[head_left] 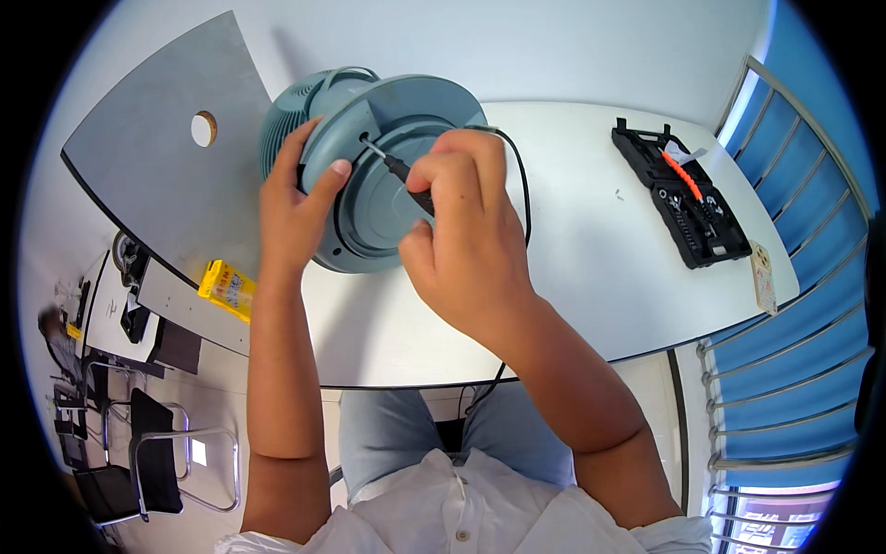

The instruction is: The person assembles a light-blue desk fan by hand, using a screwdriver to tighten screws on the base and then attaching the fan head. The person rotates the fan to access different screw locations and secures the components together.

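A grey-green round appliance (391,235) with a slatted body lies on its side on the white table, its circular base facing me. My left hand (293,208) is closed on the left rim of the base, thumb on the underside and fingers around the edge. In my closed right hand (472,235) is a screwdriver (399,169) with a dark handle, held at a slant. Its metal shaft points up and left, the tip at a recessed hole near the top left of the base. Whether the tip sits on a screw cannot be made out.
An open black tool case (692,254) with sockets and an orange-handled tool (681,174) lies at the right. Tiny loose pieces (619,195) lie left of it. A black cable (527,194) runs beside the appliance. At the left are a grey panel (157,138) and a yellow packet (227,290).
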`<state>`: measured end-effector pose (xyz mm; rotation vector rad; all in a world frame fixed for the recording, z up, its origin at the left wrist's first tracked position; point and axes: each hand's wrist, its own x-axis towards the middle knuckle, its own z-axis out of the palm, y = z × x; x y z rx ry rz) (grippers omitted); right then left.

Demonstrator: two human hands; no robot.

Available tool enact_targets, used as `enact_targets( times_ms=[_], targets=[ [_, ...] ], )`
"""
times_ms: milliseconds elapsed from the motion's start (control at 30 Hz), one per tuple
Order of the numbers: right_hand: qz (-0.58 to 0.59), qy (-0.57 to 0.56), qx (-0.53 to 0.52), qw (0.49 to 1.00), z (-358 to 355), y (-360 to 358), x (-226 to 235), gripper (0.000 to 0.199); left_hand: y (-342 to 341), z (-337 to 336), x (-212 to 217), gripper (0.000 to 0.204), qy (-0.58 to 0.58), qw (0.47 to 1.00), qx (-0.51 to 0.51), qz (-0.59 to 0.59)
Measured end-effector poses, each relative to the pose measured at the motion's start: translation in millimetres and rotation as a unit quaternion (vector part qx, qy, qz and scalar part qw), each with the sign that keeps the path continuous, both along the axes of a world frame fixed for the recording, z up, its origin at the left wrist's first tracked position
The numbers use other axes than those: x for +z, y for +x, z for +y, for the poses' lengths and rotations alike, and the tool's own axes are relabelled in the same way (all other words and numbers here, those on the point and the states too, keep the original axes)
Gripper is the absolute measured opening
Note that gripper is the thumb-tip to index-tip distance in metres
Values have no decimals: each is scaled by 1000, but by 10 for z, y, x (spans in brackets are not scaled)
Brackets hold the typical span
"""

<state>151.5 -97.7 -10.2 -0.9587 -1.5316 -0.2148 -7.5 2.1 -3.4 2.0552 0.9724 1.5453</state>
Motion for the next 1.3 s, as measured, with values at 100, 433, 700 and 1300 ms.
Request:
enact_targets(
  times_ms=[100, 433, 700, 1300],
  targets=[
    [-15, 9, -20, 1000, 68, 9, -134, 31, 11, 4, -13, 49, -1, 1000, -10, -15],
    [-32, -40, -92, 994, 21, 18, -164, 28, 14, -2, -24, 51, -24, 999, -22, -16],
    [-60, -22, -126, 990, 21, -27, -187, 25, 14, -6, -22, 50, -17, 1000, -19, -11],
    [-39, -5, -120, 992, 47, -60, -55, 32, 34, -45, 71, 49, -7, 999, 3, 41]
  ],
)
